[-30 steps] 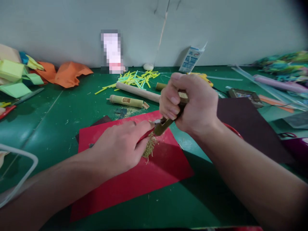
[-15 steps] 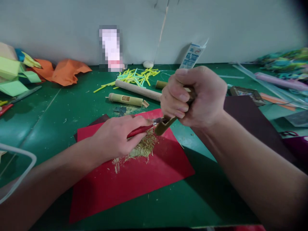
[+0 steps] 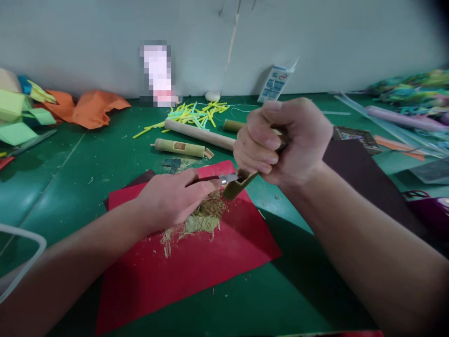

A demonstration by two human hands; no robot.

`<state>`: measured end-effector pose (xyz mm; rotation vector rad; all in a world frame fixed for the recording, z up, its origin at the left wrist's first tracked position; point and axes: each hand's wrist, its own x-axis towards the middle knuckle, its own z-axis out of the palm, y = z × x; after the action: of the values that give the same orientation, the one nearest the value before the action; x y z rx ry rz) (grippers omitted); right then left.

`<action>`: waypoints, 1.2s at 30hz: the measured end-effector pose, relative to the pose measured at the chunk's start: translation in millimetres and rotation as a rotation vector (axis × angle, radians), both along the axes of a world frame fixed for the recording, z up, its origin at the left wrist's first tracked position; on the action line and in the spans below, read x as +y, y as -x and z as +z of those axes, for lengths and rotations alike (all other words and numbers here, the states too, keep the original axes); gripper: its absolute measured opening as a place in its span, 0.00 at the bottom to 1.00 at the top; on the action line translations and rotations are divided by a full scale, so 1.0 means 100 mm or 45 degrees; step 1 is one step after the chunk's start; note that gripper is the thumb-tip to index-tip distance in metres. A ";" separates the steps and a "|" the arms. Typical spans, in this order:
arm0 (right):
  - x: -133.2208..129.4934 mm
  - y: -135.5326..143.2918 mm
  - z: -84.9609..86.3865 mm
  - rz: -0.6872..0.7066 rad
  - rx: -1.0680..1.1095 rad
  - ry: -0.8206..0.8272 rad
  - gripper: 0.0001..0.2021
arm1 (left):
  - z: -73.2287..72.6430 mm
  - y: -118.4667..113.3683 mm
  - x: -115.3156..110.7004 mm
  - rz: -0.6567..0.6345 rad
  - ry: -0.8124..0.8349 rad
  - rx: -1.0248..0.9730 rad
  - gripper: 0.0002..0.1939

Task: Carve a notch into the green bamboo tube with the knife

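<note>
My left hand (image 3: 171, 196) is closed on the red handle of a carving knife (image 3: 229, 178), with its metal blade pointing right. The blade tip meets the cut opening of a bamboo tube (image 3: 235, 187). My right hand (image 3: 280, 140) grips that tube in a fist, its lower end slanting down to the left; the rest is hidden in the fingers. Below both hands, a heap of bamboo shavings (image 3: 205, 215) lies on a red sheet (image 3: 196, 276). Farther back rests another bamboo tube (image 3: 192, 149) with a rectangular opening cut in it.
A pale wooden rod (image 3: 199, 133) and cut yellow and green straws (image 3: 189, 114) lie behind. A milk carton (image 3: 275, 83) leans on the wall. Orange crumpled paper (image 3: 94, 107) is at left. A dark sheet (image 3: 361, 182) and a purple item (image 3: 431, 215) are at right.
The knife has turned in my left hand, and more of its blade and metal collar now shows. The right hand keeps its hold on the bamboo tube. The view has shifted slightly.
</note>
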<state>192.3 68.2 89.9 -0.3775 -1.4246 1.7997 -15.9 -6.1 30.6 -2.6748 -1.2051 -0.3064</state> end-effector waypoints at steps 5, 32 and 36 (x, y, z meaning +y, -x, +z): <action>0.01 -0.01 -0.01 0.002 0.011 0.015 0.20 | 0.01 0.00 -0.05 -0.016 -0.100 0.067 0.23; -0.11 0.04 0.01 -0.013 -0.160 -0.059 0.17 | 0.40 0.05 -0.08 -0.014 0.293 -0.341 0.17; -0.13 0.03 0.03 0.018 -0.253 -0.067 0.17 | 0.41 0.05 -0.08 0.003 0.419 -0.415 0.17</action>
<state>189.6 55.6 93.0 -0.5329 -1.6112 1.7711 -20.6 -13.7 72.0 -2.9863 -1.4618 -0.6128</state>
